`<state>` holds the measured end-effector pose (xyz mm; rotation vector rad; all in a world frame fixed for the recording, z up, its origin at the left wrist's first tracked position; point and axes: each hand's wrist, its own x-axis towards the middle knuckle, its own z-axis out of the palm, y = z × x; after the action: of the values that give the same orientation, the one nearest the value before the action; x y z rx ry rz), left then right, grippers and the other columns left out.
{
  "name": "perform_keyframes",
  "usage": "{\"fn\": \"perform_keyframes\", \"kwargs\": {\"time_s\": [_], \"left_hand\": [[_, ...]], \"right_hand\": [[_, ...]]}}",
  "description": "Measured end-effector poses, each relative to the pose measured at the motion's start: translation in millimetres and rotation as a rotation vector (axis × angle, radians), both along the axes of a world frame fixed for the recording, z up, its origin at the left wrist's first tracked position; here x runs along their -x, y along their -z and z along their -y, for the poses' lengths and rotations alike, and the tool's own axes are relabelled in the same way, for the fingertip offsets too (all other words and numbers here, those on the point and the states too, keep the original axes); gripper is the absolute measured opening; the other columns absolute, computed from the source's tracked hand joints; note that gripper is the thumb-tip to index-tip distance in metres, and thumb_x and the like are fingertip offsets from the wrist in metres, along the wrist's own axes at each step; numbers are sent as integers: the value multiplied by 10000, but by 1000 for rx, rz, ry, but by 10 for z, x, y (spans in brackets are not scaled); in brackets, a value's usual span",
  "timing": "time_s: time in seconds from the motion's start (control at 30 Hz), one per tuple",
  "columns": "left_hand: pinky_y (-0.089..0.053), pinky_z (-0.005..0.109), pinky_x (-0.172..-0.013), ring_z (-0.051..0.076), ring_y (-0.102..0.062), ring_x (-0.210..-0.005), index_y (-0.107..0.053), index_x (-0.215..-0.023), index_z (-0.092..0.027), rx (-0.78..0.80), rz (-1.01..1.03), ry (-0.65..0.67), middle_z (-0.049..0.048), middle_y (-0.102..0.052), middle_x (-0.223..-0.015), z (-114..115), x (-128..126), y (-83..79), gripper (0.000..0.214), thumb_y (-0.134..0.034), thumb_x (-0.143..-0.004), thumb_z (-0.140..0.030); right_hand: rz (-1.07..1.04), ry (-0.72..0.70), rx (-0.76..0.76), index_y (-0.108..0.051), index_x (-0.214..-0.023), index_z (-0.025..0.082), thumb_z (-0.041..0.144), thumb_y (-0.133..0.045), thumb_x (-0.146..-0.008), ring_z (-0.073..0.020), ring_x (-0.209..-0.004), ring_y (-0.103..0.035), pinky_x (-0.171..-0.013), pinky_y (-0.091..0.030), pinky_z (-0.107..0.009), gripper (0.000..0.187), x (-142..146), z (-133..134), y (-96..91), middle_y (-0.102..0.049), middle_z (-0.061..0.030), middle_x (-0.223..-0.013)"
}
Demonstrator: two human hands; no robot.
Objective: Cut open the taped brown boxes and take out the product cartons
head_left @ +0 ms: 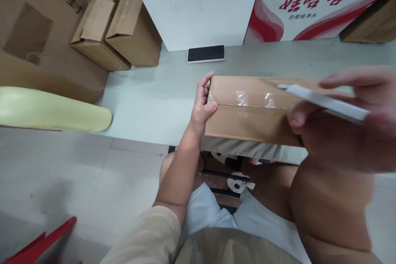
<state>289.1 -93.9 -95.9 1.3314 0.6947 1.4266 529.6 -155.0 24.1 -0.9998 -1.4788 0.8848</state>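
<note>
Closest to the camera, the right hand [343, 136] is blurred, its thumb and fingers closed round a slim white cutter with a pointed grey tip [328, 100], apparently angled so the tip faces leftward over the tape. Just beyond, at the near edge of a pale grey-green table [148, 103], is a long brown cardboard box [247, 123] with two short strips of clear tape [241, 98] across its seam. Its left end sits within the left hand [202, 105], fingers curled round the far corner and thumb on top, probably to steady it. The cutter's tip shows over the box near the right strip; whether it touches cannot be told. Farther back, a black-screened phone with a pale rim [206, 53] lies before a plain white carton [198, 4] and a white carton with red lettering [303, 24].
</note>
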Motion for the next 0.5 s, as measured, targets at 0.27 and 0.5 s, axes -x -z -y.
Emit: {"fn": "perform_keyframes", "kwargs": {"time_s": [0.27, 0.5], "left_hand": [[-484, 490, -1164, 355, -552, -1417, -480, -1483, -364, -43, -16, -68, 63, -629, -1346, 40, -21, -3, 883, -727, -749, -789], [-486, 484, -1168, 345, -574, -1399, -518, -1472, -369, -48, -29, -91, 54, -652, -1333, 82, -22, -79, 832, -714, -773, -775]], "right_hand": [[277, -125, -95, -773, -875, 263, 297, -707, -900, -102, -471, -568, -397, -393, -212, 78, 89, 66, -80, -660, 19, -619], [387, -108, -133, -754, -908, 294, 233, -821, -775, -81, -456, -499, -421, -374, -231, 160, 168, 47, -162, -662, 52, -639]]}}
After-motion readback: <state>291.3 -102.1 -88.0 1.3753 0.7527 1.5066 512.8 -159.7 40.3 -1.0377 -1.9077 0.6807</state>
